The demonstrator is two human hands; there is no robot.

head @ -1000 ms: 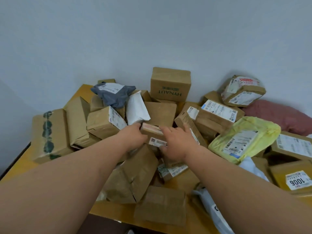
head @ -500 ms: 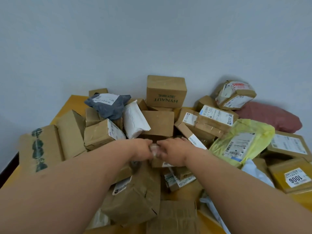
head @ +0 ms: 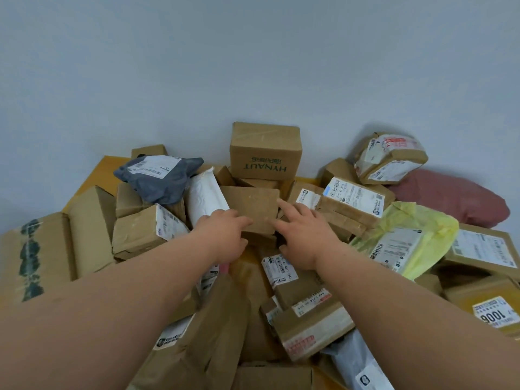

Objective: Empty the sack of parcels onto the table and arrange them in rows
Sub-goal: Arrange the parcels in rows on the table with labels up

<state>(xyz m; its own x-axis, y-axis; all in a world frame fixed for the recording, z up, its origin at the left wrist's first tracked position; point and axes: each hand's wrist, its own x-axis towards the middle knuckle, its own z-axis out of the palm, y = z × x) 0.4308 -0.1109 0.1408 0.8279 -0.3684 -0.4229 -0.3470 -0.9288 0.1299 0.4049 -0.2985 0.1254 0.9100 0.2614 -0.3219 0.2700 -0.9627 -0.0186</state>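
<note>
Parcels lie heaped on the table (head: 111, 167) in no order, so the emptying looks done, judging by the pile and the absence of any sack in view, while the arranging in rows has hardly begun: no row can be made out anywhere.

Both hands reach into the middle of the heap at a plain brown parcel (head: 251, 208). The left hand (head: 225, 235) rests its fingers on that parcel's lower left edge, and the right hand (head: 302, 235) has its fingers spread and straight, the forefinger touching the parcel's right corner; neither grip has closed on anything.

Just beyond the grip stands a box printed HYNAUT (head: 266, 152), upside down, with smaller characters beside the name that I cannot read. Far right of the grip and nearer the person, a label on a brown box (head: 493, 315) reads 1006, also inverted. Right of the grip a yellow bag (head: 408, 243) carries a barcode label, and left beyond it a grey bag (head: 160, 175) carries another; their print is too small to read.
</note>
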